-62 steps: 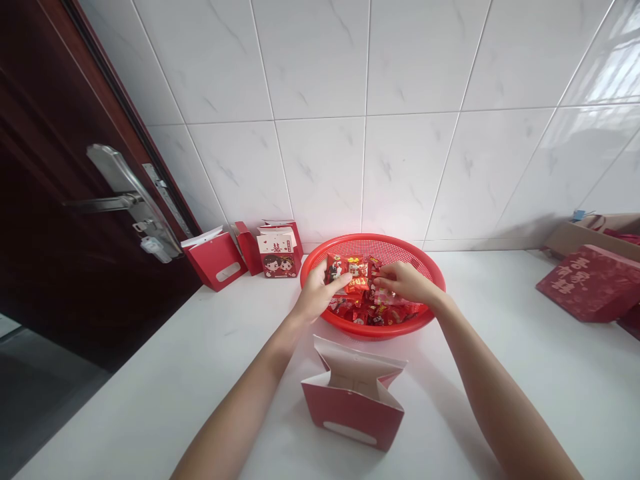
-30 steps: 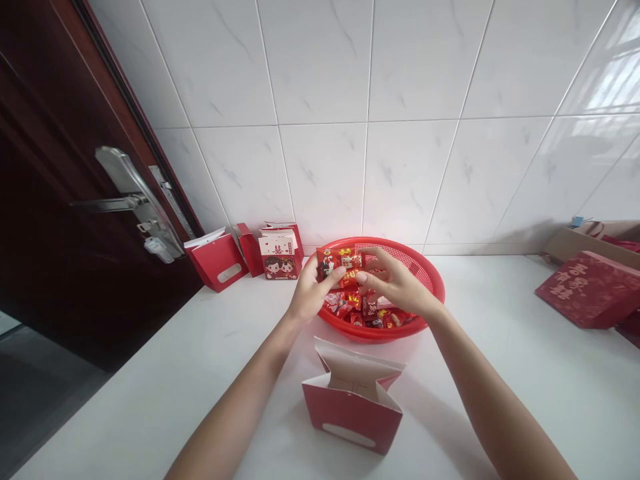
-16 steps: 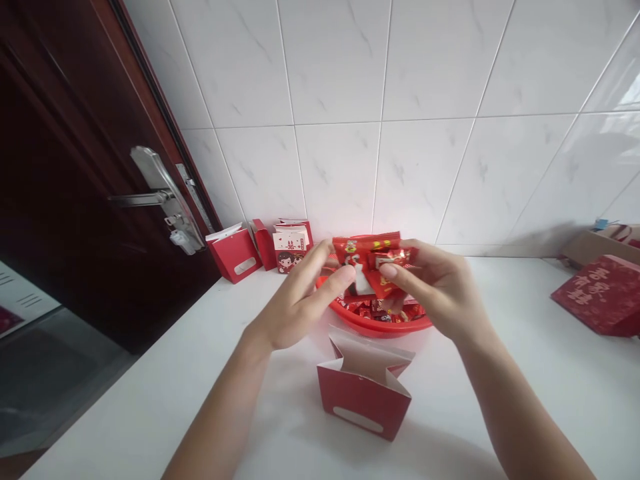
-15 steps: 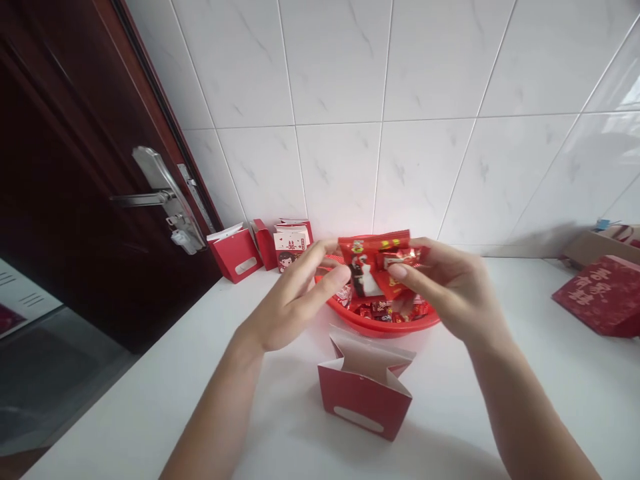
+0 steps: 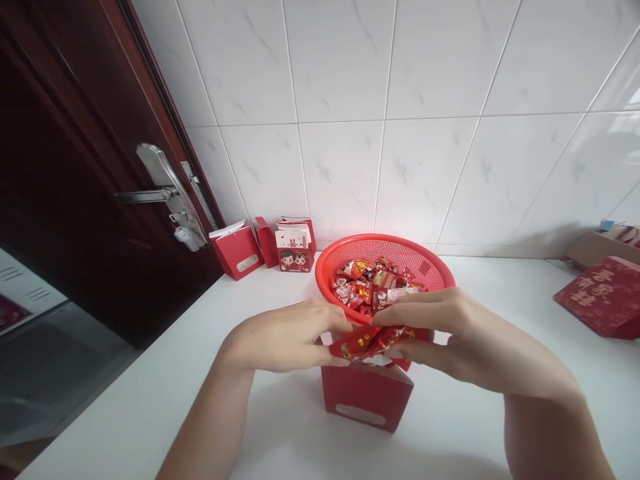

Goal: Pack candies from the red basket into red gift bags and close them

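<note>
A red paper box (image 5: 363, 399) stands on the white table, its top hidden beneath the hands. Just over its opening, red candy packets (image 5: 370, 341) are held between both hands. My left hand (image 5: 293, 335) has its fingers closed at the packets' left end, by the box's edge. From the right, my right hand (image 5: 447, 337) pinches the packets between thumb and fingers. Behind the box, a red mesh basket (image 5: 417, 251) holds several wrapped candies (image 5: 373, 283).
Several red boxes (image 5: 240, 251) stand by the wall at the back left, one with cartoon faces (image 5: 294, 252). At the right lie a dark red printed bag (image 5: 603, 297) and a cardboard box (image 5: 583, 252). A dark door (image 5: 90, 147) with a metal handle is at the left.
Both hands have come down and nearer with the red packets, from in front of the basket to the box's opening. The basket and its candies now show more fully.
</note>
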`<state>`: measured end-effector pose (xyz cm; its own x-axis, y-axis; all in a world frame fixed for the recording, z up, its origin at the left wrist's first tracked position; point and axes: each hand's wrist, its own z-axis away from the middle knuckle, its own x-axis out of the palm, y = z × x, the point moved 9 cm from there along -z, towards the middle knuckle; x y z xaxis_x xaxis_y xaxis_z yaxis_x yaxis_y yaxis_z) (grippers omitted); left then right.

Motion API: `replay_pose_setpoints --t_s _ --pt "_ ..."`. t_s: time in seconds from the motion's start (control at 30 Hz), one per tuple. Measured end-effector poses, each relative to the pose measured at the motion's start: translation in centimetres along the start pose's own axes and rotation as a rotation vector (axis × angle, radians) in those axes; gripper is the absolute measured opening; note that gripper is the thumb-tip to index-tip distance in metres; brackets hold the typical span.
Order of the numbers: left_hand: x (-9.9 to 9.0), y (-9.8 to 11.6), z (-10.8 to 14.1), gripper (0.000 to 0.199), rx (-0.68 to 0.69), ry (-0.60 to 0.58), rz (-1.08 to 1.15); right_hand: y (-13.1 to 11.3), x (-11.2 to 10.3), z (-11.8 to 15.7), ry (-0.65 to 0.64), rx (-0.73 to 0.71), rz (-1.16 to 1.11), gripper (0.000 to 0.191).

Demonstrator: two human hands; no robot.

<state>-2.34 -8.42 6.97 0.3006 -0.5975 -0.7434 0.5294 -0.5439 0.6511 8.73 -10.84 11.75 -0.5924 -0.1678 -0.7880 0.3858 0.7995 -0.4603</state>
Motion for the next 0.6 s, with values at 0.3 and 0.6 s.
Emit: replay_pose_setpoints --t_s 0.3,0.6 --pt "-0.1 -0.8 -0.1 0.036 -0.060 -0.013 0.012 0.8 3.0 0.1 -0.219 0.101 -0.042 0.024" --pt "-0.1 -1.2 -0.1 0.050 -0.099 -0.021 -0.099 1.9 3.7 0.6 -0.278 0.202 0.084 0.030"
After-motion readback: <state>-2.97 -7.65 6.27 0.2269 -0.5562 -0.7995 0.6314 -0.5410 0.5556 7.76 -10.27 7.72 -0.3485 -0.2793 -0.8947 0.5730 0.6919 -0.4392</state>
